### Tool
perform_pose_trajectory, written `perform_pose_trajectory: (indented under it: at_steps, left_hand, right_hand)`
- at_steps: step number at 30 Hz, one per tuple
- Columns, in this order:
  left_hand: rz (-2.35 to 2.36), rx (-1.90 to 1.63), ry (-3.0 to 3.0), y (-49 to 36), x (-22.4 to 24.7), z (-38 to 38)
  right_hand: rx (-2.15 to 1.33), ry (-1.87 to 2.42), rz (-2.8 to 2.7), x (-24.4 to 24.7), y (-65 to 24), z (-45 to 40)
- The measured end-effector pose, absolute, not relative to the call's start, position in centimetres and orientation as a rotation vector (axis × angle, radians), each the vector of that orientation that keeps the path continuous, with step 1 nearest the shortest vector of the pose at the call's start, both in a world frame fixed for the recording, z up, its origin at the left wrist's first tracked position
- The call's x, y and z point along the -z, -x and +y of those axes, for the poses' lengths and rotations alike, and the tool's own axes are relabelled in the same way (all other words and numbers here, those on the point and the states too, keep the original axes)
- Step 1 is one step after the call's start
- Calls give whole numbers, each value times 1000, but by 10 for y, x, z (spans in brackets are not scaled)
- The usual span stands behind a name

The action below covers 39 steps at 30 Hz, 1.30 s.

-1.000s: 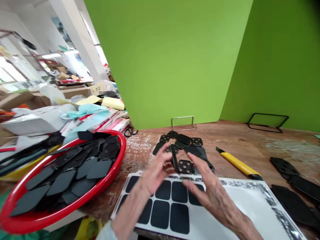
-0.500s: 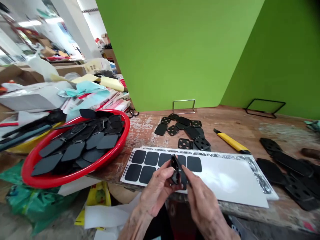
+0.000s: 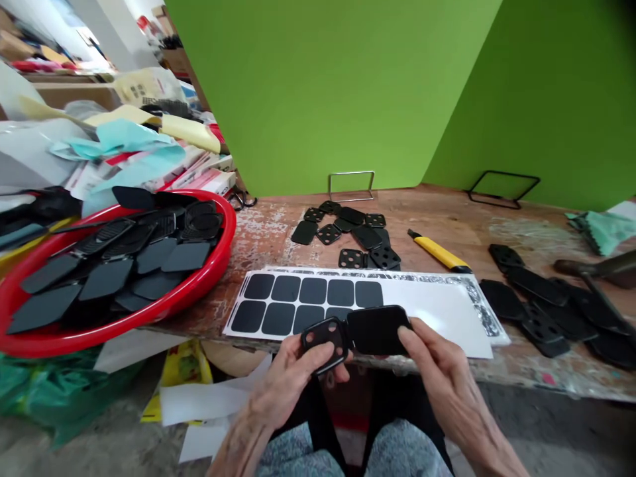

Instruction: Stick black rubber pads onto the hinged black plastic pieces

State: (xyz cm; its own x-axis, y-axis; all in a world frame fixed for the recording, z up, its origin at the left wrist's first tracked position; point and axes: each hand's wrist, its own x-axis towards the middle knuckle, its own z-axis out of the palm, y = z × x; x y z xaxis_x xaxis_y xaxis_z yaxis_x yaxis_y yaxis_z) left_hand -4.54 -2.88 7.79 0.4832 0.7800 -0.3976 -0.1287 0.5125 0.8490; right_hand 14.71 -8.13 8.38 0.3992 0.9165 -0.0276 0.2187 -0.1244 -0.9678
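Note:
Both hands hold a black hinged plate (image 3: pixel 375 330), laid open flat above the front edge of the bench. Its left half has round holes; its right half is a smooth dark panel. My left hand (image 3: pixel 285 374) pinches the holed half, thumb on top. My right hand (image 3: pixel 440 364) grips the outer end of the smooth half between thumb and fingers. Just behind lies a white sheet (image 3: pixel 422 308) with two rows of black rounded-square pads (image 3: pixel 285 289), partly covered by the plate. Beyond it is a loose group of similar black plates (image 3: pixel 366 236).
A red basin (image 3: pixel 229 242) full of black pieces stands at left. A yellow-handled cutter (image 3: pixel 440 252) lies behind the sheet. More black plates (image 3: pixel 539 291) and a hammer (image 3: pixel 613 268) are at right. Green panels (image 3: pixel 328 86) rise behind, near wire stands (image 3: pixel 351 185).
The hinged plate has gone from folded and edge-on to opened out flat. My right hand has moved outward to its end. The camera view has shifted to the right and down.

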Motion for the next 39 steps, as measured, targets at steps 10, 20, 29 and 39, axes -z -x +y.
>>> perform_pose_trajectory:
  at_steps: [10, 20, 29, 39]
  left_hand:
    - [655, -711, -671, 48, -72, -37]
    - [843, -796, -698, 45, -74, -37]
    - [545, -881, -487, 40, -91, -42]
    - [597, -853, -554, 33, -92, -31]
  right_hand:
    - [-1491, 1095, -548, -92, -148, -77]
    - [-1477, 1050, -549, -74, -139, -84]
    - [-1521, 1000, -219, -71, -136, -90]
    - [-1547, 958, -84, -62, -123, -95]
